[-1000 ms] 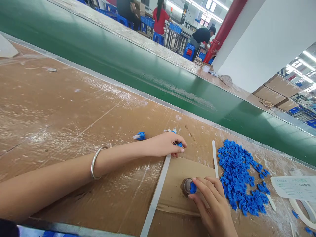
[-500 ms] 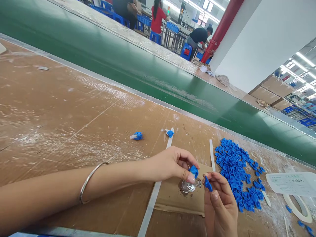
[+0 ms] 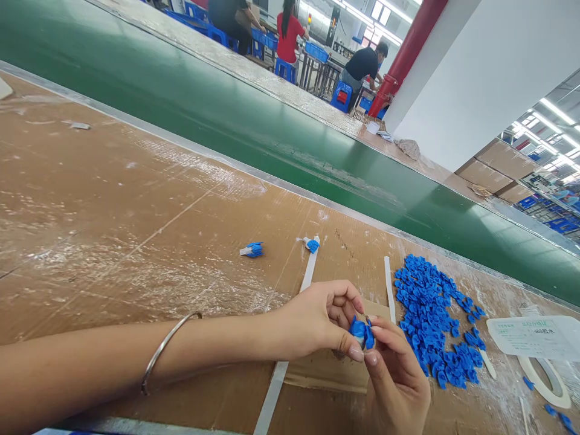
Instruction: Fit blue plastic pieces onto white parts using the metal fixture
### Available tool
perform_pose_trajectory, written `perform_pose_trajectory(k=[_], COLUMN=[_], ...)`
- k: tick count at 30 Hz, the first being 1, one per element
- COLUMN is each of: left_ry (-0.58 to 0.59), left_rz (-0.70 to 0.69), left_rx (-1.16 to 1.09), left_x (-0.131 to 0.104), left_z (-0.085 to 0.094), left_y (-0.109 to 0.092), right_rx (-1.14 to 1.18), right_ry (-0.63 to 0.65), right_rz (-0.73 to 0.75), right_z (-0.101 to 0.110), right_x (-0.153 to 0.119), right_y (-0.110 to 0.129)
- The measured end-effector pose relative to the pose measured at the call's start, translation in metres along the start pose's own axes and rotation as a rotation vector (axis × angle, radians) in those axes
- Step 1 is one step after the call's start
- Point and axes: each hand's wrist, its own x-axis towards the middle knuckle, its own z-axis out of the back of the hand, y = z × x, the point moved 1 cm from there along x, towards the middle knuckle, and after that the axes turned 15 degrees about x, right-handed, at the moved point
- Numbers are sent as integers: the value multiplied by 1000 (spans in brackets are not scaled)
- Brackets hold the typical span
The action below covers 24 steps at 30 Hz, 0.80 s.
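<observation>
Head view: left hand (image 3: 324, 320) and right hand (image 3: 394, 374) meet fingertip to fingertip just above the surface (image 3: 136, 199), both pinching small blue plastic parts (image 3: 361, 332) between thumb and forefinger, left piece touching the right one. Which piece sits in which hand is hard to separate. The pile of loose blue parts (image 3: 430, 326) lies just right of the right hand, nearer it than the left; two assembled blue pieces (image 3: 254, 249) sit farther out, left-forward.

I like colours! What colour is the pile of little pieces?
Blue pile of little pieces, head view.
</observation>
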Motion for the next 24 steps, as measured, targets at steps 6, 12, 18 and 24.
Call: perform_pose_trajectory(k=[6, 12, 18, 24], left_ry=[-44, -19, 75, 126], left_rz=[-14, -35, -77, -77], left_rx=[24, 18, 432, 1779], left_x=[0, -1, 5, 5], left_z=[2, 3, 15, 57], left_y=[-1, 6, -11, -35], right_rx=[-493, -471, -401, -778], right_ry=[131, 107, 136, 38], right_rz=[282, 189, 17, 66], right_z=[-5, -21, -9, 75], right_x=[-12, -25, -24, -8], right_y=[-1, 1, -3, 3])
